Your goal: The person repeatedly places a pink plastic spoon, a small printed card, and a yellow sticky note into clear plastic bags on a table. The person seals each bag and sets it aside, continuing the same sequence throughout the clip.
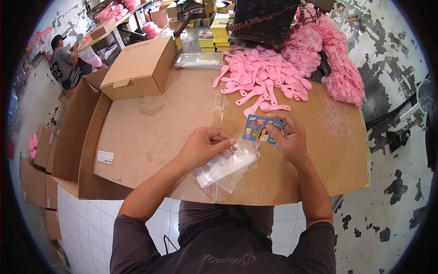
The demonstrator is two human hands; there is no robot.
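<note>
My right hand (290,139) grips a small blue printed card (255,129) by its right end, thumb on its face. Lower and to the left, my left hand (207,145) has its thumb and fingertips closed on the upper edge of a clear plastic bag (228,170). More thin clear plastic lies under and around that bag near the table's front edge. The card's lower edge is close to the bag; whether they touch I cannot tell. Beyond the card lies a heap of pink plastic spoons (262,73), a few of them loose at its near side.
A closed cardboard box (137,68) stands back left beside an open carton (86,137). Clear plastic packs (198,60) lie at the back. Bags of pink spoons (340,68) hang over the right corner of the cardboard-covered table (150,137). A person (68,64) sits far left.
</note>
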